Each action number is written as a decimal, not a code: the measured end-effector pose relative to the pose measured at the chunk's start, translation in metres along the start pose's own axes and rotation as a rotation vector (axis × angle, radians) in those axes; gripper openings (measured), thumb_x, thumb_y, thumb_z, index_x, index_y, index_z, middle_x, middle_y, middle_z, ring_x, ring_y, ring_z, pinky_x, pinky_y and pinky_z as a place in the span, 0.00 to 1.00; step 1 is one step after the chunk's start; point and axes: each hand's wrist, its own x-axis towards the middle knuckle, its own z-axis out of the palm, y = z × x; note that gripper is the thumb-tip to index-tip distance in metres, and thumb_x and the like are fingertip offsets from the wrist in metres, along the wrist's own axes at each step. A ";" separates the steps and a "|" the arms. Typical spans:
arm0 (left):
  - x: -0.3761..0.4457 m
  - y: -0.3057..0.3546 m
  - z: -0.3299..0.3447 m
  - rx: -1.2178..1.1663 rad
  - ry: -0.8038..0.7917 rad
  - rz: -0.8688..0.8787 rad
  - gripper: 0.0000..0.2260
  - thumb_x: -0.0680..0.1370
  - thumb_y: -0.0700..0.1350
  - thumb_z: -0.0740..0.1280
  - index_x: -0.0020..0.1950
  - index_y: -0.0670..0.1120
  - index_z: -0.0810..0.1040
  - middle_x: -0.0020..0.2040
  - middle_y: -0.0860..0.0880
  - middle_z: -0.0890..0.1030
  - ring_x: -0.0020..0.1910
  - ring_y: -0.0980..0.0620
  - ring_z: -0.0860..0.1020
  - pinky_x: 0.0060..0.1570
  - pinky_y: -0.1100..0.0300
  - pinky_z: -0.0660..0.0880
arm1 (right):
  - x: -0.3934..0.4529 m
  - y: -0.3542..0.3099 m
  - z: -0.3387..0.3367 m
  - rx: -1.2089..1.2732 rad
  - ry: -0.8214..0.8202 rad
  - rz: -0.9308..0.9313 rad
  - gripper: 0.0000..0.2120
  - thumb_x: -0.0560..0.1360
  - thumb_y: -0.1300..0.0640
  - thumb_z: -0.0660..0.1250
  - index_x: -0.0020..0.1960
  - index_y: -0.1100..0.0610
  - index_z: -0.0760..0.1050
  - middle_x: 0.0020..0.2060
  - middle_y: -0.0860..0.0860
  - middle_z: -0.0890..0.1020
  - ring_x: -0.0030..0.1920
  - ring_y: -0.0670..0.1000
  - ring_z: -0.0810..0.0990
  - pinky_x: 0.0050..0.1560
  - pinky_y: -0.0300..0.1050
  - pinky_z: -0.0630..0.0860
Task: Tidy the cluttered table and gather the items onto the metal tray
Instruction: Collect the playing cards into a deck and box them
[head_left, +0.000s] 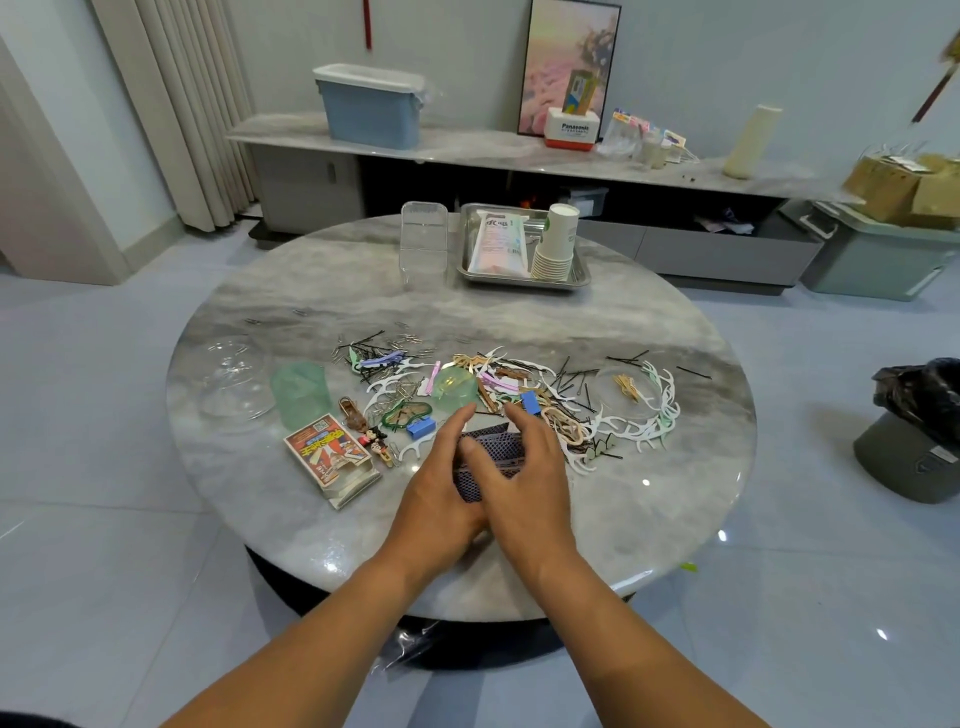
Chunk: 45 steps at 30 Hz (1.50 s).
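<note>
1. "Panasonic" reads on the red-and-white box (569, 128) on the long shelf beyond the metal tray (579, 276); other print is too small to read.
2. The round grey marble table (649, 499) stands on pale glossy floor tiles; the tray sits at its far edge.
3. The tray holds a white pouch (496, 243) and stacked paper cups (556, 241).
4. Nearer me than the tray, my left hand (439, 499) and right hand (519, 475) both curl around a dark mesh pouch (488, 452).
5. Hairpins, clips and white floss picks (395, 387) lie scattered between tray and hands.
</note>
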 end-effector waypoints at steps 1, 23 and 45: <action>0.000 0.002 0.000 0.012 0.007 0.005 0.43 0.62 0.53 0.74 0.72 0.74 0.61 0.58 0.68 0.80 0.53 0.64 0.81 0.46 0.68 0.78 | 0.001 0.001 -0.001 0.017 0.028 0.013 0.25 0.76 0.45 0.72 0.70 0.49 0.74 0.67 0.44 0.72 0.69 0.43 0.70 0.70 0.45 0.70; 0.000 -0.001 0.001 0.093 -0.037 -0.011 0.44 0.63 0.56 0.75 0.75 0.73 0.60 0.64 0.67 0.78 0.59 0.66 0.79 0.58 0.59 0.79 | 0.007 -0.004 -0.006 0.086 -0.051 0.157 0.29 0.63 0.37 0.78 0.54 0.45 0.67 0.54 0.44 0.71 0.54 0.41 0.74 0.53 0.37 0.74; -0.001 -0.002 0.001 0.211 0.036 0.095 0.36 0.69 0.55 0.79 0.72 0.69 0.66 0.63 0.70 0.72 0.63 0.71 0.71 0.58 0.76 0.68 | 0.031 -0.002 -0.015 0.414 0.193 0.528 0.13 0.81 0.62 0.58 0.55 0.48 0.78 0.50 0.50 0.84 0.52 0.53 0.84 0.57 0.58 0.81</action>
